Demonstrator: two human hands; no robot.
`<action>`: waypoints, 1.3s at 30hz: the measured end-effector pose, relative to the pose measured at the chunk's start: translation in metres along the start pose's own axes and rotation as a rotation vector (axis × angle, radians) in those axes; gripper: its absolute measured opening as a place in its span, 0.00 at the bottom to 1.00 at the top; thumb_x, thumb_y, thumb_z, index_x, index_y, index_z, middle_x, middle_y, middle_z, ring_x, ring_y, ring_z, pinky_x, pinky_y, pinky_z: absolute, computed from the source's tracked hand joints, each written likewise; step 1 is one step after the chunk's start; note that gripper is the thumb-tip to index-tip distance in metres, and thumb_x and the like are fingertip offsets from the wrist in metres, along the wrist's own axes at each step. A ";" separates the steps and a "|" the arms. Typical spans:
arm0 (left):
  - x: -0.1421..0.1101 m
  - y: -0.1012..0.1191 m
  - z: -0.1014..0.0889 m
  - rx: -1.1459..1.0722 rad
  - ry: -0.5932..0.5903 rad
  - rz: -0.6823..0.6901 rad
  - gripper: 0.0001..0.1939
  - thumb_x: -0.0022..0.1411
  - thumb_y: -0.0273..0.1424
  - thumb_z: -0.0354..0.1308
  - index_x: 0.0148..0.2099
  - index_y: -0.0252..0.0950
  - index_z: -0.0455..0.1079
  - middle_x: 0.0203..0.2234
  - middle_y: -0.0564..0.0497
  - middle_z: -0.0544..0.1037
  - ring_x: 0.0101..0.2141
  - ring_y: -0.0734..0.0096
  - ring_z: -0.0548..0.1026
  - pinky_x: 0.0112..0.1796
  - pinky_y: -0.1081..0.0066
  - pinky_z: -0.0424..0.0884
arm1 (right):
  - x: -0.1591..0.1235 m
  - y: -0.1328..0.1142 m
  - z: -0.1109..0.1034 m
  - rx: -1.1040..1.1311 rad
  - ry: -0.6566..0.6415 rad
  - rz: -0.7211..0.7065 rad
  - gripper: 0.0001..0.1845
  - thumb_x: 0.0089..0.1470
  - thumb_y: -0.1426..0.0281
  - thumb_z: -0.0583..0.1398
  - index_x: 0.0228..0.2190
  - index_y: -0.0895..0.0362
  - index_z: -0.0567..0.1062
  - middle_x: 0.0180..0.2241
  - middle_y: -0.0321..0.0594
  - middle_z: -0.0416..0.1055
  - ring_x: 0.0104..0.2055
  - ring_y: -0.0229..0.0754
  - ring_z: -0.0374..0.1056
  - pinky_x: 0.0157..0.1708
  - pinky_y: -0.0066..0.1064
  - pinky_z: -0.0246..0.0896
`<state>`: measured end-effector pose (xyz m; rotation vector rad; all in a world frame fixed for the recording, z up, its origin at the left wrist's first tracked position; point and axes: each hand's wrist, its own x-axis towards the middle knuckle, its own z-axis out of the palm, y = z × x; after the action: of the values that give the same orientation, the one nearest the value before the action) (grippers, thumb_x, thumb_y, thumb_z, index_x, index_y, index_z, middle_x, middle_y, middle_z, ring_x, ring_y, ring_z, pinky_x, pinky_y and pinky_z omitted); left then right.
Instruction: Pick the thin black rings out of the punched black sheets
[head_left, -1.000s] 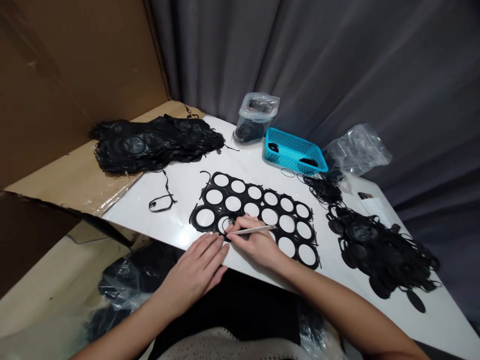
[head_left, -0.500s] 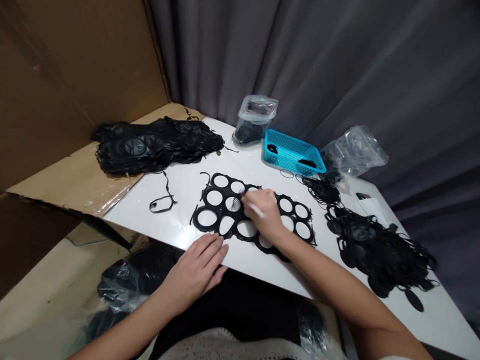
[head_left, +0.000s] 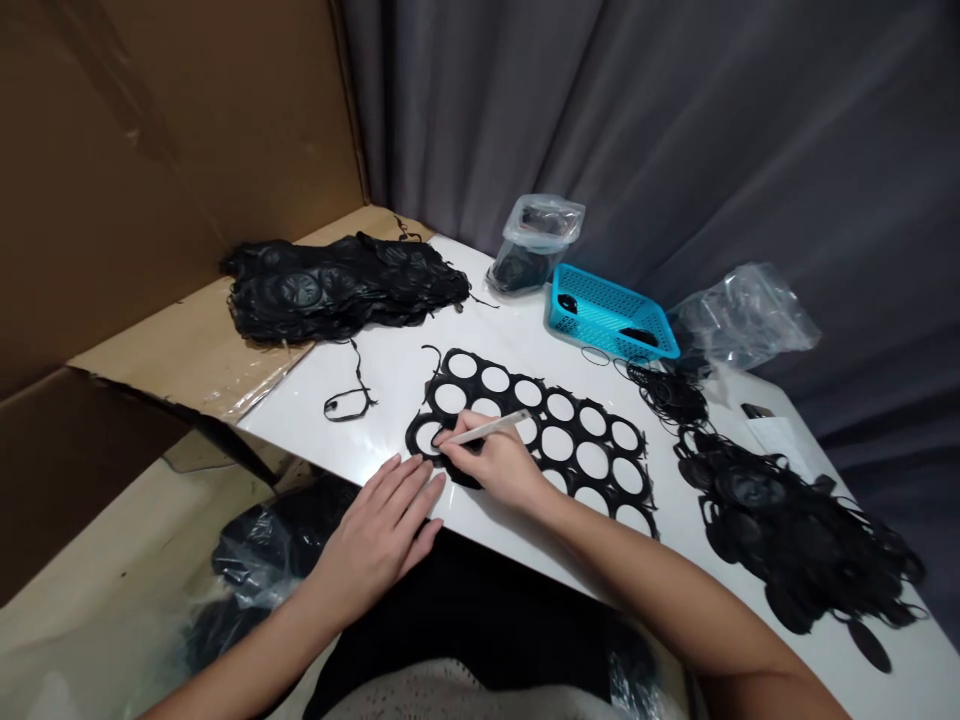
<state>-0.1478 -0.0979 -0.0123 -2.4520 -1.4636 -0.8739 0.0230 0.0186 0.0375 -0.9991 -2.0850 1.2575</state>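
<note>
A black rubber sheet full of round cut-out holes lies flat on the white table. My right hand rests on the sheet's near left corner, closed on a thin white stick tool whose tip points at a hole near that corner. My left hand lies flat with fingers stretched out on the table's front edge, fingertips just short of the sheet.
A heap of black rubber pieces lies at the back left, partly on cardboard. Another black heap sits at the right. A turquoise basket, two plastic bags and a loose black ring lie behind the sheet.
My right hand reached out over the middle of the sheet half a second ago, then came back to the near left corner with the stick. The left hand stayed put; the view shifted slightly.
</note>
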 end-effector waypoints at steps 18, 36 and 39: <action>0.000 0.000 -0.003 -0.001 0.000 0.002 0.21 0.69 0.28 0.56 0.62 0.31 0.66 0.54 0.40 0.76 0.56 0.56 0.73 0.61 0.53 0.65 | -0.005 0.004 0.010 -0.130 -0.004 -0.065 0.09 0.58 0.72 0.63 0.27 0.53 0.71 0.39 0.32 0.80 0.44 0.43 0.71 0.50 0.40 0.52; 0.002 -0.014 -0.007 -0.037 0.002 0.023 0.16 0.68 0.30 0.57 0.56 0.33 0.70 0.50 0.41 0.78 0.53 0.55 0.75 0.57 0.53 0.70 | 0.032 0.010 -0.094 -0.368 0.534 -0.114 0.12 0.61 0.65 0.58 0.25 0.53 0.66 0.34 0.41 0.77 0.37 0.47 0.70 0.39 0.37 0.58; 0.010 -0.013 -0.015 -0.085 -0.011 -0.030 0.18 0.68 0.31 0.57 0.59 0.36 0.69 0.51 0.42 0.77 0.52 0.56 0.75 0.56 0.53 0.71 | -0.001 0.001 -0.107 -0.228 0.310 0.030 0.11 0.58 0.65 0.61 0.26 0.53 0.68 0.32 0.37 0.77 0.36 0.45 0.71 0.37 0.35 0.60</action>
<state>-0.1614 -0.0897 0.0039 -2.5052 -1.5002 -0.9494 0.1019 0.0746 0.0842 -1.2416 -2.0017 0.8276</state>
